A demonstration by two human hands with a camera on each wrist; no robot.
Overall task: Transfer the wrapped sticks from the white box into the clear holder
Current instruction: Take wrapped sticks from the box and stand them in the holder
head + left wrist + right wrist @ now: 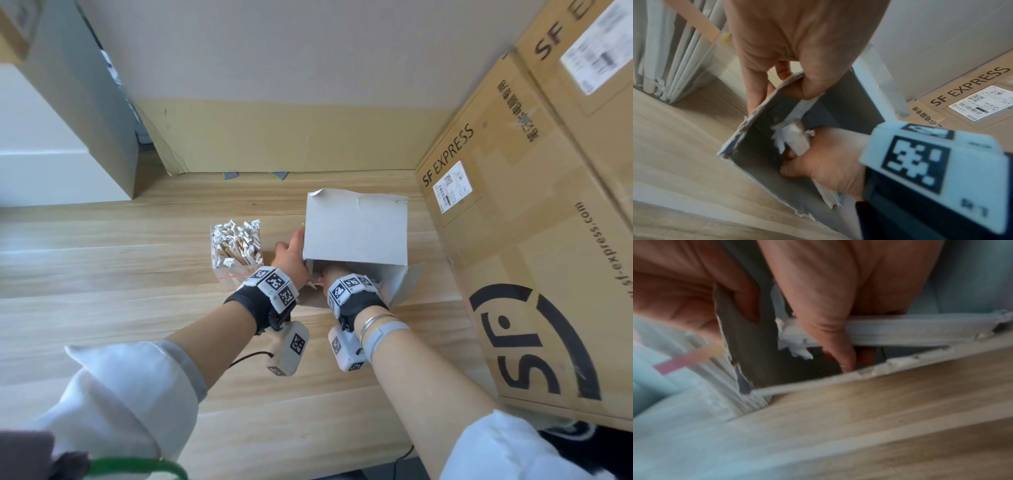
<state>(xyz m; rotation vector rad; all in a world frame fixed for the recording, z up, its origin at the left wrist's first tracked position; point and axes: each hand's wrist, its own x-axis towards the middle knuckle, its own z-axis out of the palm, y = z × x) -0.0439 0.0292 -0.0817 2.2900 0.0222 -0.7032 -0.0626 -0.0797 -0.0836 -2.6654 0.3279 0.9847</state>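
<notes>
The white box (356, 229) lies tipped on the wooden table, its torn open end facing me. My left hand (291, 253) grips the box's left wall (764, 120), thumb inside and fingers outside. My right hand (330, 273) reaches into the opening, and its fingers are curled round a small bundle of white wrapped sticks (795, 139). In the right wrist view the thumb (828, 324) presses across that bundle (900, 331). The clear holder (236, 250) stands just left of the box, packed with several upright wrapped sticks. Box walls hide my right fingertips from the head view.
Large SF Express cardboard cartons (513, 240) stand close on the right. A cardboard panel (291, 137) lines the wall behind. A grey cabinet (85, 102) stands at the back left. Bare wooden table (102, 274) stretches left and toward me.
</notes>
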